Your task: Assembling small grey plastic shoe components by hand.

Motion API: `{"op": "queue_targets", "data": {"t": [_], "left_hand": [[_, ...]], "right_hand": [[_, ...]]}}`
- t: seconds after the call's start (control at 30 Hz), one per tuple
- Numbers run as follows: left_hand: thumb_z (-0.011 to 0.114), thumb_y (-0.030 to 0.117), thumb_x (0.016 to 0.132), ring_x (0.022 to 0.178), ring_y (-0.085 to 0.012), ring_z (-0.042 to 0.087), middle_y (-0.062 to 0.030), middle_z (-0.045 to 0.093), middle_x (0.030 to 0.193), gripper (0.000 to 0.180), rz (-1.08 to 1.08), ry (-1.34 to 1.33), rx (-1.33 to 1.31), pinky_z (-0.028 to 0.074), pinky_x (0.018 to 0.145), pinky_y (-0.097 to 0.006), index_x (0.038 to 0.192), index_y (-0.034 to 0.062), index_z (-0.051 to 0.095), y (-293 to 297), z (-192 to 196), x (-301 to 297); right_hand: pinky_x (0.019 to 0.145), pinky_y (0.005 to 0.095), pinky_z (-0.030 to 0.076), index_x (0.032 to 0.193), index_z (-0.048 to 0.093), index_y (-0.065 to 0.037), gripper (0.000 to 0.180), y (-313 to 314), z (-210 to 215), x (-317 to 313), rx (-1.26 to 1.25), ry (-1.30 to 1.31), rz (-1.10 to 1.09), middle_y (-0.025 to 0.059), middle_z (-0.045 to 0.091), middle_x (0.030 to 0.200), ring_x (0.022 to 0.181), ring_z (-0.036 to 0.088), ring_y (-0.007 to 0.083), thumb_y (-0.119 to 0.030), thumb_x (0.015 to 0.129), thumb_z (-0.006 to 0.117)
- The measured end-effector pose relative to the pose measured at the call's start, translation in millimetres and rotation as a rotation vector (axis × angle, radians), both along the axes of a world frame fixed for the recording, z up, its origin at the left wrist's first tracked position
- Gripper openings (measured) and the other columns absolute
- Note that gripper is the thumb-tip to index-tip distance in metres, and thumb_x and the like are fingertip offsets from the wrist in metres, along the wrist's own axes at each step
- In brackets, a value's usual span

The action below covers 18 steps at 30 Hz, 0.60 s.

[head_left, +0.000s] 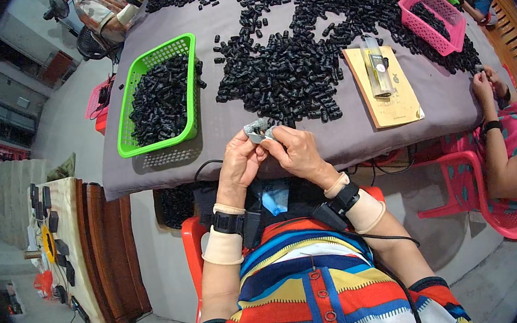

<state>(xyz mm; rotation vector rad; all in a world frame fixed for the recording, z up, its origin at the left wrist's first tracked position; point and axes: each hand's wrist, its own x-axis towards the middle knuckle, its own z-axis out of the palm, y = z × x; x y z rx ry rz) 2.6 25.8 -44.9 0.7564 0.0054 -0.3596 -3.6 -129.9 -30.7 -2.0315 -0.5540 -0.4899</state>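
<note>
Now both hands, left hand (240,161) & right hand (296,152), grip small grey piece (259,129) nr tan card (384,86).

On the grey table (332,134): two green baskets (136,92), one pink basket (441,32), one yellow card (392,101), countless small black parts (287,75).

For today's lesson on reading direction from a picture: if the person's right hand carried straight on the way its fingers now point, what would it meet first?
The right hand points up-left at the small grey piece pinched between both hands, so it meets that first, then the left hand. Depth is hard to judge.
</note>
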Motion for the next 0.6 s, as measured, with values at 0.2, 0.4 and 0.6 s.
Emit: {"op": "queue_targets", "data": {"t": [0.2,0.4,0.6], "left_hand": [[0.053,0.004,0.087,0.064,-0.0082,0.052,-0.0062,0.062,0.089,0.023,-0.014,-0.001,-0.013,0.044,0.056,-0.021,0.109,-0.0001,0.057,0.3,-0.3,-0.8],[0.053,0.004,0.087,0.064,-0.0088,0.052,-0.0064,0.061,0.09,0.022,-0.005,0.005,-0.005,0.044,0.057,-0.021,0.109,-0.0004,0.057,0.8,-0.3,-1.5],[0.053,0.005,0.087,0.064,-0.0087,0.052,-0.0062,0.061,0.088,0.021,-0.001,0.013,0.005,0.044,0.056,-0.022,0.107,-0.0008,0.057,0.1,1.2,0.4]], "right_hand": [[0.047,0.0401,0.042,0.073,0.053,-0.005,0.02,-1.4,1.4,-0.8,-0.002,0.018,0.016,0.012,0.056,0.066,0.058,0.057,0.0322,-0.022,0.083,0.059],[0.049,0.0411,0.043,0.073,0.054,-0.005,0.02,-3.2,3.1,-0.4,-0.01,0.036,0.039,0.0127,0.057,0.068,0.06,0.057,0.0332,-0.022,0.083,0.058],[0.049,0.0413,0.043,0.072,0.054,-0.005,0.02,-2.3,1.6,1.6,0.003,0.046,0.034,0.0128,0.057,0.068,0.06,0.058,0.0334,-0.022,0.083,0.059]]}}
